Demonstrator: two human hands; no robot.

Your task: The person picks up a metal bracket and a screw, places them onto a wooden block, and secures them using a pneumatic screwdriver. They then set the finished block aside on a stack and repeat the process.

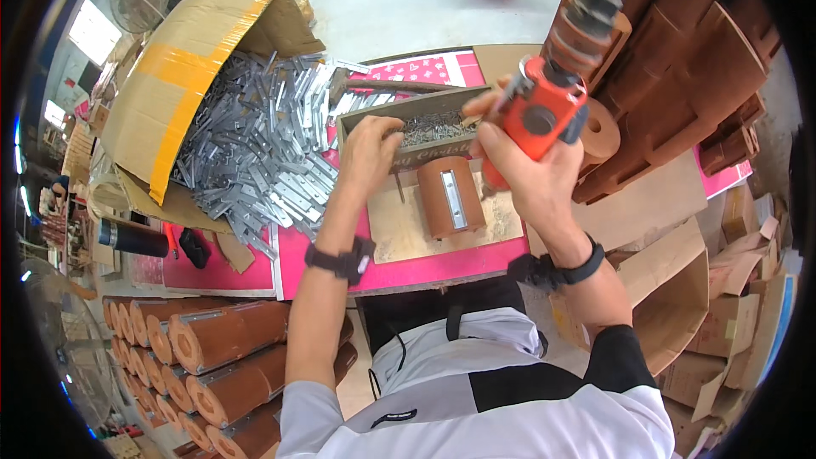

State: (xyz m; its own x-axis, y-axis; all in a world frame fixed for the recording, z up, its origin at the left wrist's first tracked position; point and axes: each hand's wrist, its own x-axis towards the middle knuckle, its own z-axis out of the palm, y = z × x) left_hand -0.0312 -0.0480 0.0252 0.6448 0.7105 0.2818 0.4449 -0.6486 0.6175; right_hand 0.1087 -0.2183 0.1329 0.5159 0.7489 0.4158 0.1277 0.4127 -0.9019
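Observation:
My left hand [371, 151] is at the left end of a wooden box [347, 127], its fingers curled together over the rim by a pile of small screws [433, 129]. What the fingertips pinch, if anything, is too small to tell. My right hand [544, 183] is wrapped round a red power screwdriver [537, 110], raised to the right of the box; its upper part is blurred. Just in front of the box, a short brown cylinder [432, 204] lies on a wooden board [391, 229]. A slim metal strip [454, 200] lies along its top.
A tipped cardboard box [144, 93] spills metal strips [263, 136] on the left. Brown cylinders [229, 365] are stacked at lower left, and larger brown pieces [680, 93] crowd the right. A black bottle [133, 237] lies near the left edge. An open carton [671, 306] stands lower right.

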